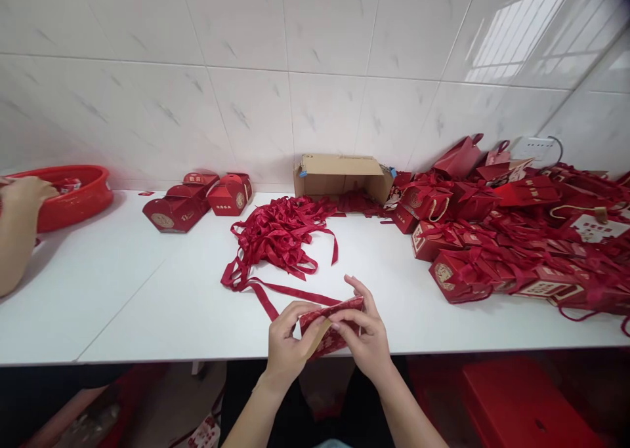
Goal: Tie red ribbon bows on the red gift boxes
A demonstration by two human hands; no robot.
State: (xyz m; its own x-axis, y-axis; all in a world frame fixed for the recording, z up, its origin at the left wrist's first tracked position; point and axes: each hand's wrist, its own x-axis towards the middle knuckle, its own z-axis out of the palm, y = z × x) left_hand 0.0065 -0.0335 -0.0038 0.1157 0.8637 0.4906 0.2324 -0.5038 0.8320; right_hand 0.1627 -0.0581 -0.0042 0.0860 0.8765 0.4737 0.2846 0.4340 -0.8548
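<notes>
My left hand [287, 343] and my right hand [363, 333] both grip a flat, folded red patterned box blank [329, 326] at the white table's front edge. The left fingers curl round its left side, and the right fingers pinch its top right edge. A long red ribbon [275, 289] trails from the blank's left end back to a loose heap of red ribbons [280, 233] in the middle of the table.
Three assembled red gift boxes [197, 200] stand at the back left. An open cardboard carton [342, 174] lies against the tiled wall. A large pile of red boxes and bags [516, 238] fills the right. Another person's hand [22, 202] reaches into a red basin [73, 199] at far left.
</notes>
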